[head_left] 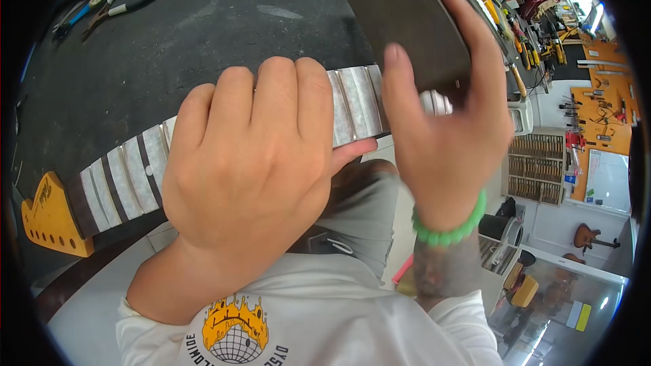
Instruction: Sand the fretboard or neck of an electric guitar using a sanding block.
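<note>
A guitar neck (352,102) lies crosswise at the mat's edge, its fretboard masked with white tape strips between the frets, its yellow wooden headstock (54,220) at left. My left hand (247,149) is closed over the neck, fingers curled on the fretboard and thumb showing below it. At right, my right hand (451,135) grips a dark grey rectangular block (413,20) between thumb and fingers, held tilted beside the neck's right part. A small white ridged piece (435,102) is partly hidden behind that hand.
The dark work mat (224,20) bears pliers and cutters (108,3) at upper left. Many hand tools (522,41) crowd the upper right. An orange pegboard (597,122), drawers (536,163) and a hanging guitar (586,237) are further off at right. My lap is below the neck.
</note>
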A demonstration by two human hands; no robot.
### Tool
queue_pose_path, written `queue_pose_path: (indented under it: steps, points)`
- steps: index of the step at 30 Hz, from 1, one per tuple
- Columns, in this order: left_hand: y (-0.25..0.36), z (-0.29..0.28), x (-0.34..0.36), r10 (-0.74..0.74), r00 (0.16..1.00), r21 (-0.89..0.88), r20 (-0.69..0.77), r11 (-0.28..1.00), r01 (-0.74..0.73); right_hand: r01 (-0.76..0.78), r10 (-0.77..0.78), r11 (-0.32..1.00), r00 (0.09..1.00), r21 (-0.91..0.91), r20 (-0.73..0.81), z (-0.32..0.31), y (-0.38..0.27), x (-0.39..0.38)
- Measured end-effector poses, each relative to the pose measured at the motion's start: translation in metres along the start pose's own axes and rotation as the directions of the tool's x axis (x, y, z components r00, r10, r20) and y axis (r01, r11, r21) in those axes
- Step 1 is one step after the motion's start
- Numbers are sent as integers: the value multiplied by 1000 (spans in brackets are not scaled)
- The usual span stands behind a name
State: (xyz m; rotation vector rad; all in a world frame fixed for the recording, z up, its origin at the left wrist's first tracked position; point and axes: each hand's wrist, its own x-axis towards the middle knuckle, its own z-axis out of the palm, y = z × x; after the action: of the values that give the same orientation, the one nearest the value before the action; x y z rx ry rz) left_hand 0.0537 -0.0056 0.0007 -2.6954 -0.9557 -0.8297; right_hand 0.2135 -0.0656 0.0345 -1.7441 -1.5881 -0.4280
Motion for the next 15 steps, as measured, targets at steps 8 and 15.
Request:
queue_pose_path:
  steps: [8,15]
  points:
    - [0,5,-3,34,999,40,-38,999,-33,4,0,999,993,39,-120,-47,-16,-91]
    - [-1,5,-2,-32,999,-33,-5,999,32,53,-60,990,997,-130,-48,5,-5,-10]
